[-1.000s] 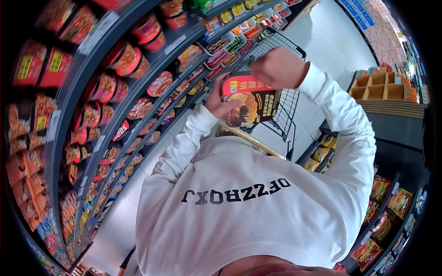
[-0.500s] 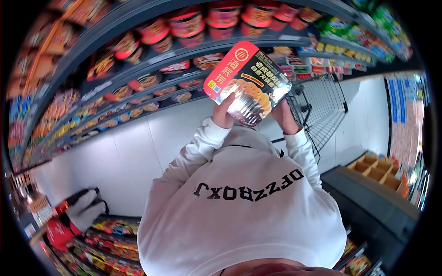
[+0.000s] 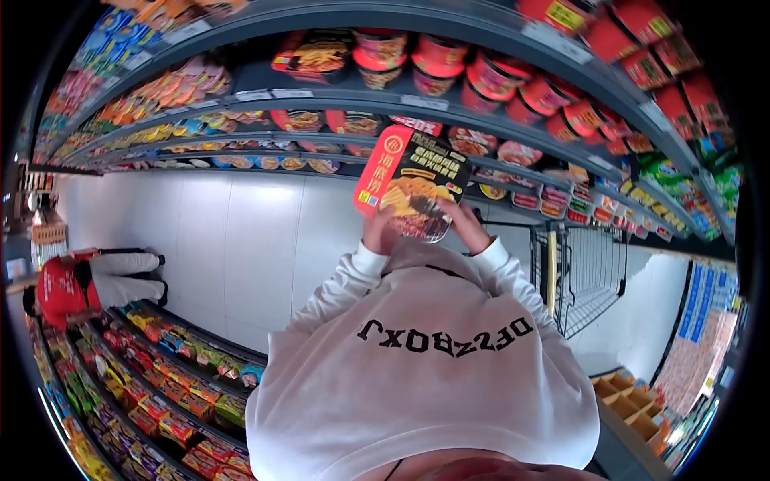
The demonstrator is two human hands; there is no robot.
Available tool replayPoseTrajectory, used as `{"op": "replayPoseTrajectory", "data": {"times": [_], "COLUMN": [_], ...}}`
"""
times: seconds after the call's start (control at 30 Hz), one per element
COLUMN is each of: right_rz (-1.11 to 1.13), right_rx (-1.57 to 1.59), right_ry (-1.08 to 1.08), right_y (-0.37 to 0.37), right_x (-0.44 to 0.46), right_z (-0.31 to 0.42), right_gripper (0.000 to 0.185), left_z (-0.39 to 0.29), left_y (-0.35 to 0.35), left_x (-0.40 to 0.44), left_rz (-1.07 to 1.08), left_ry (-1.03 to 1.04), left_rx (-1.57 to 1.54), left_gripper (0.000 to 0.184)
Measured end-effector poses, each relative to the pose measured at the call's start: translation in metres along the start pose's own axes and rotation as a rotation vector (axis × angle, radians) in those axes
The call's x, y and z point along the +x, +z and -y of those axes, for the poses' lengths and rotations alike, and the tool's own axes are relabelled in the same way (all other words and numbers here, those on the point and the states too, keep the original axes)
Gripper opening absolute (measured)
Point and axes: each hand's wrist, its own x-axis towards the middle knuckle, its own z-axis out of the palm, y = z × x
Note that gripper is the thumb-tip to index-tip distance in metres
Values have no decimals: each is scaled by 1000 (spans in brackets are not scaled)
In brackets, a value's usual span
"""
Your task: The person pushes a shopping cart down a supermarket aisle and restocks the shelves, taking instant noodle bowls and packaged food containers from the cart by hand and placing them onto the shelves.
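Both hands hold up a red and black self-heating hot pot box (image 3: 417, 183), its front printed with food pictures and Chinese characters. My left hand (image 3: 378, 230) grips the lower left corner, fingers partly behind it. My right hand (image 3: 466, 226) holds the lower right edge with the thumb laid on the front. The box is tilted slightly, in front of shelves of packaged food. White hoodie sleeves (image 3: 345, 276) cover both my arms.
Shelves (image 3: 377, 104) of instant food tubs and boxes curve across the front. A wire shopping cart (image 3: 589, 276) stands at my right. Behind on the left, a person in a red shirt (image 3: 66, 290) is beside shelves of packets (image 3: 172, 385). Wooden bins (image 3: 630, 405) are at right.
The view has turned, bringing more of the lower left shelves and the person in red into sight. The box sits lower and more upright in the view, still in both hands.
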Motion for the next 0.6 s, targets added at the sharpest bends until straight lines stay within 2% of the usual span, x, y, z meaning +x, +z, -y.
{"op": "replayPoseTrajectory", "data": {"times": [0.03,0.07,0.1,0.17,0.2,0.23,0.3,0.33,0.43,0.5,0.57,0.6], "right_rz": [69,99,157,269,290,301,451,409,390,374,296,245], "right_rx": [-33,-36,-69,-50,-87,-90,-344,-362,-302,-226,-277,-217], "right_ry": [-17,26,-32,-140,-229,-226,-365,-411,-345,-334,-260,-271], "right_y": [10,20,40,65,73,82,97,104,92,75,53,43], "right_x": [11,18,21,37,48,54,58,56,57,53,47,43], "right_z": [0,1,21,33,29,36,57,64,61,54,45,37], "right_gripper": [69,68,70,72,67,67,59,48,39,32,29,27], "left_z": [-12,-23,-31,-37,-40,-52,-93,-125,-206,-249,-273,-276], "left_y": [-3,-4,-7,-25,-42,-54,-62,-52,-60,-105,-96,-96], "left_x": [-6,-12,-16,-6,3,11,32,42,82,114,134,142], "left_rz": [-9,-89,-171,-303,-360,-417,-536,-626,-873,-793,-663,-764], "left_ry": [19,72,122,375,493,609,732,837,1214,1165,1238,1260], "left_rx": [-2,-23,-47,-20,1,24,-74,43,519,466,338,470], "left_gripper": [67,67,67,65,65,65,61,60,61,67,75,75]}}
